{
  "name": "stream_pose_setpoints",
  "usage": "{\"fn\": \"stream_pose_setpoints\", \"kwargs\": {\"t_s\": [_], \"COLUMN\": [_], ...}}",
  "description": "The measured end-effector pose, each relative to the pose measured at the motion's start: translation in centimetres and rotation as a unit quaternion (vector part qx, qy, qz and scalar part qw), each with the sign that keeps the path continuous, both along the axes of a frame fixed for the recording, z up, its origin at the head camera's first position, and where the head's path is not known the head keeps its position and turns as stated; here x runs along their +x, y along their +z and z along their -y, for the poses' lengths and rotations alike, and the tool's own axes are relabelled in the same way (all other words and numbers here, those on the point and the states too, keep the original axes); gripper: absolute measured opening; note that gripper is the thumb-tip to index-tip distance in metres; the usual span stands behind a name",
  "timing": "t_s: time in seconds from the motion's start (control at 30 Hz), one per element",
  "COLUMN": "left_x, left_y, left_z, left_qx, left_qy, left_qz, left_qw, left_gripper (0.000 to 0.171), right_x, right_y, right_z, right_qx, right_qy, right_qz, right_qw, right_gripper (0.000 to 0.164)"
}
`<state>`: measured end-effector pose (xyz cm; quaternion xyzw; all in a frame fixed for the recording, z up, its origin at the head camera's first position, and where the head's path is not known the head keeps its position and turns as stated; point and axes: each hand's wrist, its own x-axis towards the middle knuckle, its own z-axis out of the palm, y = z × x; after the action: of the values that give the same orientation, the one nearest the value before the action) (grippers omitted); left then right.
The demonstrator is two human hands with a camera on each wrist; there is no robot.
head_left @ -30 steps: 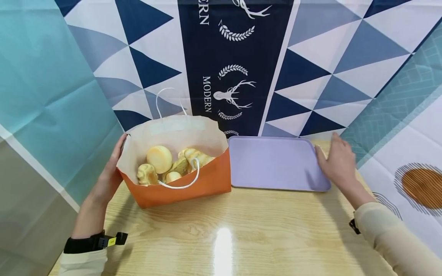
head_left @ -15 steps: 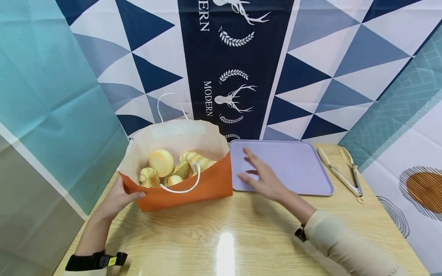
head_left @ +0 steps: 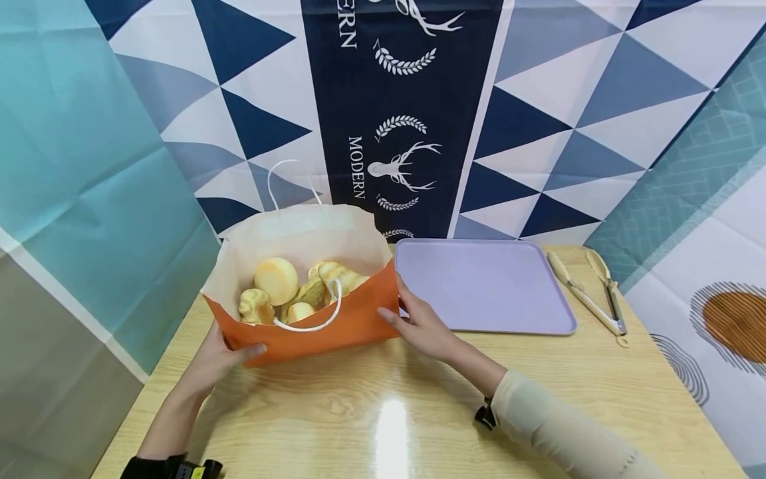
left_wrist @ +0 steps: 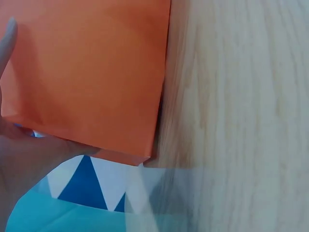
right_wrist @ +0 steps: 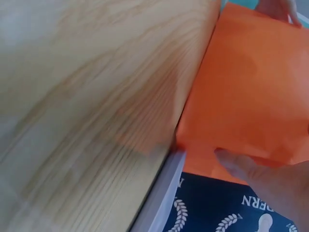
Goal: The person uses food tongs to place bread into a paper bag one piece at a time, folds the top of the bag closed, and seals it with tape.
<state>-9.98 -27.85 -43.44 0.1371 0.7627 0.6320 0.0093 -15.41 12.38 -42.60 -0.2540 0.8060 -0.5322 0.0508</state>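
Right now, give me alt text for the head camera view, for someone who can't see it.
Two hands hold an orange paper bag of bread rolls on a wooden table, the left hand at its left end and the right hand at its right end. Beside it sit a bare lilac tray and tongs.

Bag (head_left: 323, 329) w/ buns (head_left: 276, 280) left of tray (head_left: 485, 286); tongs (head_left: 589, 291) right.

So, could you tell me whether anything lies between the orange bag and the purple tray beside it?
Nothing visible does: the orange bag stands right beside the purple tray, with only the right hand at that corner.
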Motion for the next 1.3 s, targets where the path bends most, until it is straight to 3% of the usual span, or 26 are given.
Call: {"fn": "stream_pose_setpoints", "kwargs": {"t_s": [0.2, 0.33, 0.57, 0.8, 1.03, 1.17, 1.3], "left_x": [-0.8, -1.9, -4.9, -7.7, -11.0, -12.0, -12.9], "left_y": [-0.3, -0.7, -1.1, -1.7, -1.6, -1.6, -1.5], "left_z": [0.2, 0.4, 0.9, 0.8, 1.1, 1.5, 1.5], "left_qx": [-0.004, 0.011, 0.049, 0.064, 0.082, 0.084, 0.074], "left_qy": [0.019, 0.027, 0.033, 0.060, 0.055, 0.066, 0.060], "left_qz": [0.000, -0.001, -0.001, 0.038, 0.064, 0.086, 0.084], "left_qw": [0.9998, 0.9996, 0.9982, 0.9955, 0.9930, 0.9906, 0.9919], "left_gripper": [0.102, 0.096, 0.067, 0.051, 0.048, 0.048, 0.046], "right_x": [-0.6, -1.5, -3.8, -6.0, -7.7, -8.6, -9.2], "right_y": [-0.1, -0.1, -0.5, -1.6, -2.4, -2.5, -2.3], "right_z": [0.8, 1.3, 2.6, 3.8, 5.3, 5.7, 5.6], "right_qx": [0.019, 0.017, 0.029, 0.023, 0.005, 0.011, 0.028], "right_qy": [-0.010, -0.015, -0.047, -0.081, -0.116, -0.116, -0.125], "right_qz": [-0.015, -0.024, -0.027, 0.000, 0.017, 0.018, 0.011], "right_qw": [1.000, 0.999, 0.998, 0.996, 0.993, 0.993, 0.992], "right_gripper": [0.084, 0.083, 0.082, 0.086, 0.085, 0.085, 0.088]}}
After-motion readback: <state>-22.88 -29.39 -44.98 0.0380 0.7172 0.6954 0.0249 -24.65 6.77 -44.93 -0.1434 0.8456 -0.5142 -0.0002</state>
